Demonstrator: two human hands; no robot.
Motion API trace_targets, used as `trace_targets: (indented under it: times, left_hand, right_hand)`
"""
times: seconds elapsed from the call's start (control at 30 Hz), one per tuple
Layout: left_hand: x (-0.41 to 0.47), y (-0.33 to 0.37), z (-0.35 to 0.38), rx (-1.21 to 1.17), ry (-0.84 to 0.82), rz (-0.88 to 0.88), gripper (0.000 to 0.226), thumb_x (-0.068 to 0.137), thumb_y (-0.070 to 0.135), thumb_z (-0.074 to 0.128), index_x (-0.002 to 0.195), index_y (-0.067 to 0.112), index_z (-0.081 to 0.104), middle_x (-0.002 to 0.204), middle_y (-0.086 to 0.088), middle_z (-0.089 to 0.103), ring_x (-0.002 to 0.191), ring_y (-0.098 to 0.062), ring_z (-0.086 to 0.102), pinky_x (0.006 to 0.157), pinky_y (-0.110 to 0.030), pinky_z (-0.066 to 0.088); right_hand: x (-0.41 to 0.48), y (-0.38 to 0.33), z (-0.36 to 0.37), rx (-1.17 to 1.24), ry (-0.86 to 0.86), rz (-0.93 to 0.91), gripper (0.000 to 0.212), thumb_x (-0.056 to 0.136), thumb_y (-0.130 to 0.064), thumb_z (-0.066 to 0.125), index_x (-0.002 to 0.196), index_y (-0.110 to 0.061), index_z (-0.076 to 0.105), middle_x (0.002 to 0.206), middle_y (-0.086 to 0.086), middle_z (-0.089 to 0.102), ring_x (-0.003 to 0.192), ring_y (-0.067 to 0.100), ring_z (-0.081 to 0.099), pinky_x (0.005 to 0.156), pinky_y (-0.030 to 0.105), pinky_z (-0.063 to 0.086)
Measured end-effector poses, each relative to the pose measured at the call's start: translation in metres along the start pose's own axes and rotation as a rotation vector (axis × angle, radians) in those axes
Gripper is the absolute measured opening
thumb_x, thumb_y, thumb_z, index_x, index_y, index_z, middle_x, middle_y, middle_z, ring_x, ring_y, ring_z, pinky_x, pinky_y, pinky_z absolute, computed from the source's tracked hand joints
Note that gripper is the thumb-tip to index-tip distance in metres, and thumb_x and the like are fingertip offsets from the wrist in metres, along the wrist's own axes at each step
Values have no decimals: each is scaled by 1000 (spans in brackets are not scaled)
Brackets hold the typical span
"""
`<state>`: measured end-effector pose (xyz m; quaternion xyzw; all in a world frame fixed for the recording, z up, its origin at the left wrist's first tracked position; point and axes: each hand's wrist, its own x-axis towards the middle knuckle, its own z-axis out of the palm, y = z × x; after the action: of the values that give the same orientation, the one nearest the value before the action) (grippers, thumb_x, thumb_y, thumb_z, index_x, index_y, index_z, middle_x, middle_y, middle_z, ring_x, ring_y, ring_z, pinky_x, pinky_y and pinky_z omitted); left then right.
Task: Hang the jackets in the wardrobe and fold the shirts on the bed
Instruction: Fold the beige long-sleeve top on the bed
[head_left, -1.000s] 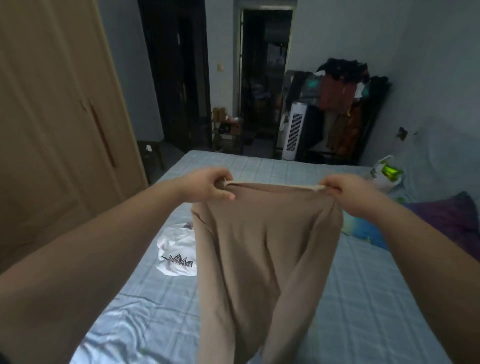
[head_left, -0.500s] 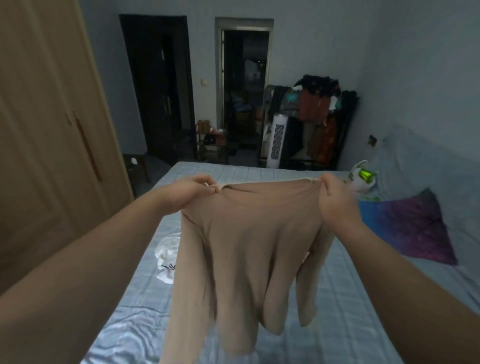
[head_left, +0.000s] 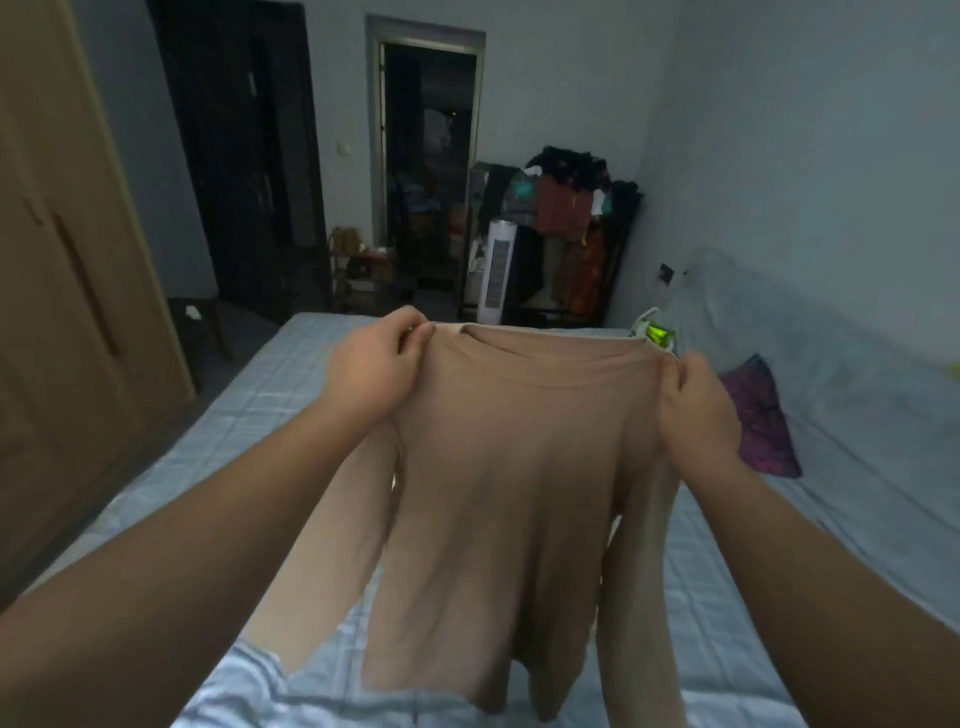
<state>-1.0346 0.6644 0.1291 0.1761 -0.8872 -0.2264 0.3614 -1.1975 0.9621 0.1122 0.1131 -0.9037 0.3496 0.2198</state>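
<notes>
While both hands (head_left: 371, 364) (head_left: 693, 410) pinch its shoulders, the tan shirt (head_left: 498, 493) hangs — hem apparently cut off below.

Both bare forearms extend forward from the lower corners of the frame, converging toward the centre. Left hand (head_left: 371, 366): left of centre, back facing the camera, fingers curled, thumb and fingertips pinched closed on the shirt (head_left: 498, 467). Right hand (head_left: 696, 410): right of centre, slightly lower, knuckles up, fingers closed in a pinch on the opposite shoulder.
</notes>
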Motion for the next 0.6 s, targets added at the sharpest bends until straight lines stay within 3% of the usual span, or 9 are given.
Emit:
trace_targets:
  times: [0.07,0.2,0.33,0.47,0.6]
  left_hand:
    - [-5,2,2,-6,-2,43,13,101,42,43,97,36,54,82,9,62,78,-14,58,66,-38,49]
    - [-9,-1,7,7,-34,114,8,99,41,46,98,36,51,89,10,58,84,-15,56,70,-39,50]
    - [-16,2,20,-40,-47,108,19,97,43,49,92,26,55,84,6,60,81,-17,55,69,-39,47]
    - [-17,17,53,-44,-60,127,25,98,42,48,87,20,52,77,4,56,75,-21,52,64,-37,40]
    - [-8,26,104,-26,-110,119,25,99,43,46,85,23,49,74,6,53,71,-19,49,60,-36,37]
  right_hand:
    - [-9,3,-7,29,8,11,35,101,-46,35,79,-20,35,80,6,49,87,37,57,69,39,33]
    - [-18,18,-37,-177,58,-131,42,97,-53,38,79,-15,38,67,3,46,80,38,60,67,41,40]
    - [-9,40,-61,-400,82,-304,40,95,-54,46,80,-16,46,80,14,63,83,38,64,63,36,36]
    - [10,60,-65,-467,96,-340,37,94,-55,49,75,-24,39,84,16,65,83,38,64,61,33,31]
    - [38,99,-46,-491,56,-327,43,95,-57,45,77,-18,41,84,13,61,84,37,62,62,37,40]
